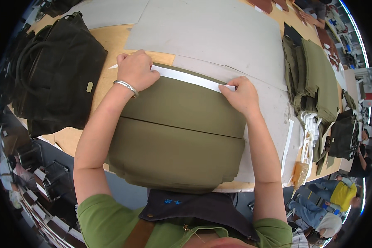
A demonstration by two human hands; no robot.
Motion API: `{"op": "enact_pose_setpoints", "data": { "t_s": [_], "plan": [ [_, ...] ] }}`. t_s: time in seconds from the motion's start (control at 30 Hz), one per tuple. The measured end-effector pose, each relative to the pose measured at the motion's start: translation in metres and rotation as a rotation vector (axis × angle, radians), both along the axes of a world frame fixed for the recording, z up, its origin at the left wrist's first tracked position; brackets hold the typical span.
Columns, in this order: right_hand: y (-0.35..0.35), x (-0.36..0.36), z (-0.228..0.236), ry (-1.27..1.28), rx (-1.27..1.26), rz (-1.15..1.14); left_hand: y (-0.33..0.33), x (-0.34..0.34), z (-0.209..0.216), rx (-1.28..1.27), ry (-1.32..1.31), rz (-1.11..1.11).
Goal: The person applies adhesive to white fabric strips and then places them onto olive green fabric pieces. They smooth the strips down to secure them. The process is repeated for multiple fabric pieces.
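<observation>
A white strip (190, 78) runs along the far edge of an olive-green fabric panel (181, 103) spread in front of me. My left hand (137, 71) pinches the strip near its left end, whose tip pokes out beyond the knuckles. At the other end, my right hand (240, 94) grips the strip between thumb and fingers. Both hands rest at the panel's far edge. A dark seam or gap crosses the olive fabric below the strip, and its near part hangs over the table's front edge.
A dark bag (66, 78) stands at the left. Stacked olive pieces (318, 74) lie at the right, with a bundle of white strips (310, 132) and an amber-coloured brush-like tool (300, 173) nearer me. Grey sheets (202, 33) cover the table. Other people sit at far right.
</observation>
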State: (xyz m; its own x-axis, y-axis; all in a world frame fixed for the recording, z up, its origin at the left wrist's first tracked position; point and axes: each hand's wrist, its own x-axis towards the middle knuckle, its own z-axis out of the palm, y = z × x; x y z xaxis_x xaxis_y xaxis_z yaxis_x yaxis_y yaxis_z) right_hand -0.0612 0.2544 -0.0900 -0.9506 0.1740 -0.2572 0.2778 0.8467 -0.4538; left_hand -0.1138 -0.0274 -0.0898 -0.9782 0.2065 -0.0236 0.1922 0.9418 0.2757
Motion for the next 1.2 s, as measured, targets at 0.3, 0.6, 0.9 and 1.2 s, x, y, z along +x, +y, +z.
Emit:
{"op": "enact_pose_setpoints", "data": {
  "t_s": [0.3,0.6,0.9,1.2],
  "plan": [
    [0.004,0.001,0.006,0.068,0.114,0.053,0.0,-0.001,0.002,-0.03,-0.043,0.013],
    [0.04,0.009,0.003,0.192,-0.137,-0.023,-0.004,-0.003,-0.001,0.026,-0.044,0.009],
    [0.033,0.008,-0.006,0.082,-0.158,-0.059,-0.005,-0.006,-0.003,0.07,-0.053,0.013],
    [0.021,0.012,0.005,0.187,-0.028,0.053,-0.005,-0.006,-0.002,0.086,-0.067,0.021]
  ]
}}
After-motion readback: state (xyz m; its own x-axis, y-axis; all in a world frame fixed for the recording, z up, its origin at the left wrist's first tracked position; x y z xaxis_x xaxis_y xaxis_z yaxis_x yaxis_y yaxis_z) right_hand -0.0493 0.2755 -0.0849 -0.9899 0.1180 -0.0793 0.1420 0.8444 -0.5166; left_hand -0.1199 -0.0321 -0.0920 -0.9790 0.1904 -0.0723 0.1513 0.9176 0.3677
